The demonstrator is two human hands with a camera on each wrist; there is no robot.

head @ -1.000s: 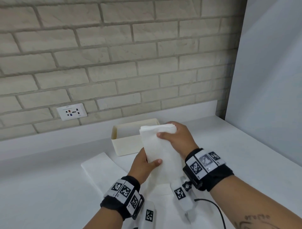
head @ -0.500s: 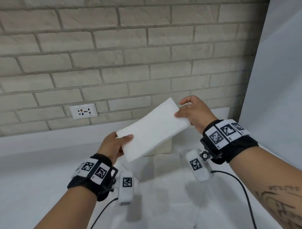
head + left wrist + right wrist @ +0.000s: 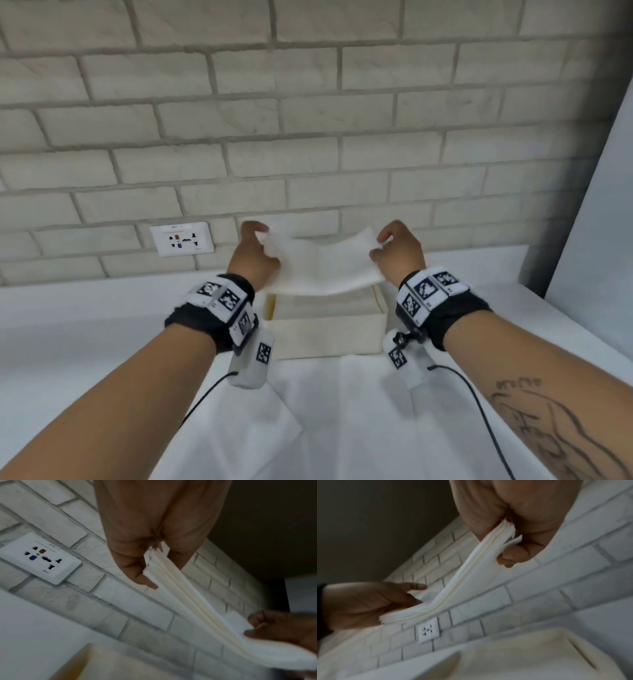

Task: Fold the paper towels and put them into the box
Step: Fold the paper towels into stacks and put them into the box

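Note:
A folded white paper towel [image 3: 322, 265] hangs level above the cream box [image 3: 327, 325], sagging a little in the middle. My left hand [image 3: 255, 257] pinches its left end and my right hand [image 3: 394, 251] pinches its right end. In the left wrist view the folded paper towel [image 3: 180, 595] shows several layers edge-on between thumb and fingers of my left hand [image 3: 150, 555]. My right hand [image 3: 510, 540] grips the folded paper towel [image 3: 462, 577] the same way, with the cream box [image 3: 530, 655] below. More flat paper towels [image 3: 342, 411] lie on the counter in front of the box.
A brick wall rises just behind the box, with a white wall socket [image 3: 181, 238] to the left. A white panel [image 3: 596, 222] stands at the right. The white counter [image 3: 85, 325] stretches left and right of the box. Cables [image 3: 479, 411] trail from the wrist cameras.
Both hands turned the folded towel from upright to level and carried it forward over the box, each hand now at one end.

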